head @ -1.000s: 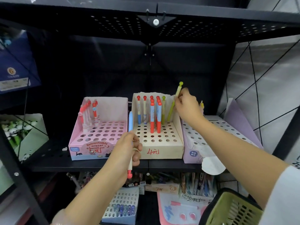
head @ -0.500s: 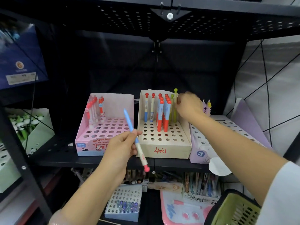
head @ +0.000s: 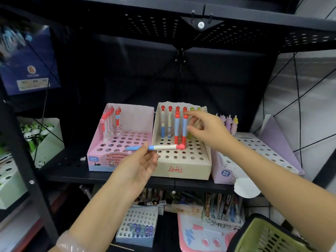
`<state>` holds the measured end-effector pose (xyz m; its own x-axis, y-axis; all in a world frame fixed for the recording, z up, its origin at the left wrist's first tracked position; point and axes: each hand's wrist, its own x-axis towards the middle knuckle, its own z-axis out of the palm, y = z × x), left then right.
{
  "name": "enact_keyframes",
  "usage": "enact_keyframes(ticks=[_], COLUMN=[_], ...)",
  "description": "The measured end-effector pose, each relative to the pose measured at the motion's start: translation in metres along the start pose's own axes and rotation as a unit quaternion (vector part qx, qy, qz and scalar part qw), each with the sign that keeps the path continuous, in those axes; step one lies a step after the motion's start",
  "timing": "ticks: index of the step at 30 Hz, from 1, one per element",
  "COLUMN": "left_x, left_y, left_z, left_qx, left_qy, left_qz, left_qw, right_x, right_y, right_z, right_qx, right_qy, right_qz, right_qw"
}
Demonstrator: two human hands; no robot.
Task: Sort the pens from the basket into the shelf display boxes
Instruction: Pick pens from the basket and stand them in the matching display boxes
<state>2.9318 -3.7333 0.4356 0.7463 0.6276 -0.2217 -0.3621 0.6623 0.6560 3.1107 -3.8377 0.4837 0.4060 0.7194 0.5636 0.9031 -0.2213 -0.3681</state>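
Note:
My left hand (head: 138, 162) pinches a blue-and-white pen with a red cap (head: 158, 147), held level in front of the cream display box (head: 181, 170). That box holds several red-capped pens (head: 177, 124) and green pens (head: 190, 124) standing in its back rows. My right hand (head: 209, 130) hovers over the box's right side with relaxed fingers spread and nothing in them. The green basket (head: 269, 235) shows at the bottom right corner.
A pink display box (head: 109, 160) with red pens stands left of the cream one, a lilac box (head: 258, 151) with purple pens to its right. The black shelf board (head: 72, 171) carries them. A lower shelf holds more pen boxes (head: 136, 230).
My right hand has let go of the green pen, which now stands in the cream box, and drawn back toward me. My left hand turned its pen from upright to level and raised it.

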Motion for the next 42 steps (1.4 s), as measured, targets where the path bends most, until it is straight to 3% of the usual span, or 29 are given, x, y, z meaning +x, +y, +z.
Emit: enact_keyframes(ticks=[5,10,14,16,17,18,20,23,26,29,32,35,37,40,42], left_x=[-0.003,-0.005,-0.009,-0.008,-0.007,-0.005,-0.005,0.001,-0.002,-0.004,-0.006,0.000,0.002,0.000,-0.001], left_y=[-0.004,-0.008,-0.010,-0.012,-0.012,-0.013,-0.016,-0.032,-0.046,-0.053,-0.053,-0.051,-0.042,-0.025,-0.023], left_z=[0.004,0.008,0.009,0.005,0.001,-0.005,-0.016,-0.029,-0.027,-0.017,-0.009,-0.017,-0.029,-0.044,-0.047], left_qx=[-0.003,-0.023,-0.035,0.072,0.197,0.342,0.575,0.736,0.805,0.828,0.846,0.825,0.811,0.820,0.825], left_qy=[-0.002,0.000,-0.036,-0.041,-0.035,-0.027,-0.055,-0.140,-0.148,-0.141,-0.109,-0.108,-0.059,0.027,0.007], left_qz=[-0.032,-0.038,-0.032,0.030,0.097,0.184,0.326,0.389,0.414,0.422,0.389,0.396,0.418,0.387,0.377], left_qw=[0.999,0.999,0.998,0.996,0.975,0.921,0.749,0.536,0.398,0.342,0.349,0.389,0.405,0.421,0.420], right_x=[-0.017,-0.037,-0.037,-0.031,-0.027,-0.021,-0.006,0.017,0.037,0.052,0.056,0.057,0.061,0.065,0.069], right_y=[-0.009,-0.038,-0.055,-0.059,-0.060,-0.060,-0.062,-0.067,-0.072,-0.074,-0.072,-0.071,-0.072,-0.072,-0.073], right_z=[-0.006,0.005,0.016,0.018,0.017,0.016,0.010,0.005,0.007,0.011,0.018,0.026,0.028,0.031,0.034], right_qx=[0.031,0.075,0.304,0.342,0.333,0.315,0.258,0.145,0.047,-0.038,-0.111,-0.160,-0.176,-0.212,-0.238], right_qy=[0.065,-0.096,-0.115,-0.076,-0.048,-0.013,0.064,0.101,0.055,0.024,0.013,-0.011,-0.031,-0.053,-0.077], right_qz=[0.024,-0.091,-0.009,0.030,0.038,0.041,0.044,0.040,0.051,0.072,0.099,0.112,0.127,0.148,0.161], right_qw=[0.997,0.988,0.946,0.936,0.941,0.948,0.963,0.983,0.996,0.996,0.989,0.981,0.976,0.964,0.955])
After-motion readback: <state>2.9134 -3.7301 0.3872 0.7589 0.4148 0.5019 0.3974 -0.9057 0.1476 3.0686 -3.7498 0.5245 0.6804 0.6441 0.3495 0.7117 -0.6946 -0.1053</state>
